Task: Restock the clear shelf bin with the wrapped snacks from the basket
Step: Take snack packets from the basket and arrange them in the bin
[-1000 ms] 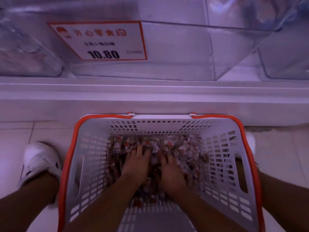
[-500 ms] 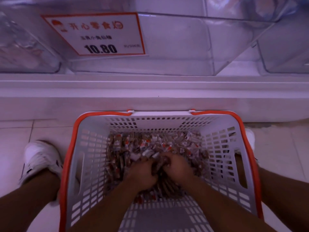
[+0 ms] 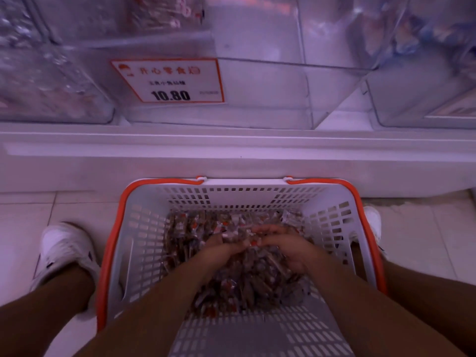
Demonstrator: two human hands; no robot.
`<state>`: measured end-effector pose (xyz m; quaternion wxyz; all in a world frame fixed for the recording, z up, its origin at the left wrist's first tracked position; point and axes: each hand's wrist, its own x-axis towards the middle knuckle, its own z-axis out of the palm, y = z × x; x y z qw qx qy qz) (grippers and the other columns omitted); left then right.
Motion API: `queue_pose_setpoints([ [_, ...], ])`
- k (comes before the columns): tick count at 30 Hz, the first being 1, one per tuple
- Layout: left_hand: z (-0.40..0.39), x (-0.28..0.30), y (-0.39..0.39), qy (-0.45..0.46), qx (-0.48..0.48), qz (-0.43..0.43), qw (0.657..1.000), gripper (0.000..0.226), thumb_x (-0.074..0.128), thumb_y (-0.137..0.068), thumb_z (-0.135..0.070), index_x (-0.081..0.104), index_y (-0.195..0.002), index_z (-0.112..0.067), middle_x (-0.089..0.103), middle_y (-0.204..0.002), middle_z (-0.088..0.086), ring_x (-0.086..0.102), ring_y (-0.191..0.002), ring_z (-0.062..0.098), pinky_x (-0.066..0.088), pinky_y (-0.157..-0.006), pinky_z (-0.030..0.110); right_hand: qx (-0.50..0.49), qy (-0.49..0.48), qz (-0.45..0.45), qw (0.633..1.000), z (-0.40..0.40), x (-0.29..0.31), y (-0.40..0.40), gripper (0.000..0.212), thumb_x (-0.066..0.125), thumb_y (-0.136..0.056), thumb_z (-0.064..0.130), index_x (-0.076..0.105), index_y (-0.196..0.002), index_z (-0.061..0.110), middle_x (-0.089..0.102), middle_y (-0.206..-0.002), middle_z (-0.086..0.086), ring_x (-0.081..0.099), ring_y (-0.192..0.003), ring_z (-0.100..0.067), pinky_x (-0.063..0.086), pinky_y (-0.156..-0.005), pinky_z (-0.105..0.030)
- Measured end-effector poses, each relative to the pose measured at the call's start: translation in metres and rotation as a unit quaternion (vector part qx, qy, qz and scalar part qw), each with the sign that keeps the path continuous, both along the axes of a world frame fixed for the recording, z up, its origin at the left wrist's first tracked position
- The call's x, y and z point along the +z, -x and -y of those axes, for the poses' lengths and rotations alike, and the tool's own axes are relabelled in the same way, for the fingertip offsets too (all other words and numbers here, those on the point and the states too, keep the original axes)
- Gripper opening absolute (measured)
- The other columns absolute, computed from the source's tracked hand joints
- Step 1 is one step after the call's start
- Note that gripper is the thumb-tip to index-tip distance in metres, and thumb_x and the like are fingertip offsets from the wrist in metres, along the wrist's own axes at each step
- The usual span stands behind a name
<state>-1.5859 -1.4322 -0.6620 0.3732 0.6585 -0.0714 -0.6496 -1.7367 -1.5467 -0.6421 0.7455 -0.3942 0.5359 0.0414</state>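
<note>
Where the floor tiles [image 3: 31, 215] meet the base of the shelf [image 3: 231, 145], a white shoe [image 3: 65, 249] sits at about 8 o'clock, just left of the basket [image 3: 144, 228], with a bare leg running down from it to the lower left corner. Above it, at 10 o'clock, a neighbouring clear bin [image 3: 51, 86] stands on the shelf, its blurred contents not readable. Next along, at 12 o'clock, stands the clear shelf bin [image 3: 270, 99], with an orange-bordered price card [image 3: 171, 81] reading 10.80 on its left front; a few pink-and-white pieces show blurred far back at its top left.

The basket, white lattice with an orange rim and handles, rests on the floor against the shelf base, between the two legs at 6 o'clock. The wrapped snacks [image 3: 185, 235] lie heaped in its far half and down its middle. The left hand [image 3: 219, 249] has its fingers curled around a bunch of them just above the heap; its grip holds snacks. Touching it at the fingertips, the right hand [image 3: 286, 246] cups the same bunch from the other side, fingers bent over the wrappers, so its grip holds snacks too.

At 4 o'clock a second white shoe [image 3: 372, 220] peeks out behind the basket's right wall. At 2 o'clock another clear bin [image 3: 425, 73] holds blurred pale items.
</note>
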Motion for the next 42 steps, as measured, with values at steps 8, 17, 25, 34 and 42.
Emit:
queue_pose_setpoints([
  [8, 0.001, 0.155, -0.063, 0.053, 0.060, 0.039, 0.996, 0.013, 0.063, -0.091, -0.013, 0.073, -0.086, -0.005, 0.071, -0.070, 0.007, 0.065, -0.060, 0.020, 0.051, -0.061, 0.027, 0.036, 0.082, 0.142, 0.986, -0.004, 0.150, -0.050, 0.035, 0.061, -0.080, -0.015, 0.071, -0.100, 0.013, 0.072, -0.095, -0.016, 0.066, -0.082, -0.027, 0.056, -0.077, -0.034],
  [17, -0.039, 0.284, -0.039, 0.190, 0.111, -0.121, 0.968, 0.061, 0.035, -0.098, -0.061, 0.078, -0.097, -0.018, 0.076, -0.098, 0.011, 0.070, -0.074, 0.021, 0.057, -0.068, 0.034, 0.071, 0.183, 0.232, 0.953, -0.058, 0.278, -0.053, 0.038, 0.064, -0.078, -0.019, 0.064, -0.107, 0.006, 0.073, -0.087, -0.022, 0.065, -0.065, -0.019, 0.050, -0.057, -0.021],
  [25, -0.019, 0.287, -0.061, 0.216, 0.144, -0.164, 0.952, 0.049, 0.033, -0.088, -0.033, 0.069, -0.109, -0.007, 0.066, -0.108, 0.019, 0.064, -0.080, 0.030, 0.048, -0.072, 0.038, 0.018, 0.279, 0.147, 0.949, -0.034, 0.276, -0.058, 0.035, 0.066, -0.080, -0.013, 0.071, -0.101, 0.014, 0.075, -0.092, -0.016, 0.064, -0.071, -0.021, 0.050, -0.056, -0.018],
  [34, -0.011, 0.282, -0.053, 0.176, 0.126, 0.033, 0.976, 0.021, 0.057, -0.094, -0.018, 0.075, -0.093, -0.007, 0.072, -0.082, 0.014, 0.063, -0.072, 0.028, 0.053, -0.075, 0.043, 0.166, 0.441, 0.087, 0.878, -0.028, 0.269, -0.067, 0.025, 0.073, -0.072, 0.006, 0.072, -0.083, 0.028, 0.071, -0.075, 0.009, 0.056, -0.058, 0.004, 0.040, -0.059, -0.011],
  [42, -0.004, 0.276, -0.048, 0.165, 0.212, -0.048, 0.962, 0.050, 0.037, -0.098, -0.033, 0.071, -0.101, 0.004, 0.067, -0.094, 0.027, 0.064, -0.087, 0.036, 0.050, -0.083, 0.046, 0.097, 0.442, 0.119, 0.884, -0.053, 0.254, -0.069, 0.022, 0.084, -0.075, 0.030, 0.072, -0.092, 0.031, 0.073, -0.088, 0.016, 0.067, -0.078, 0.000, 0.044, -0.067, -0.008],
])
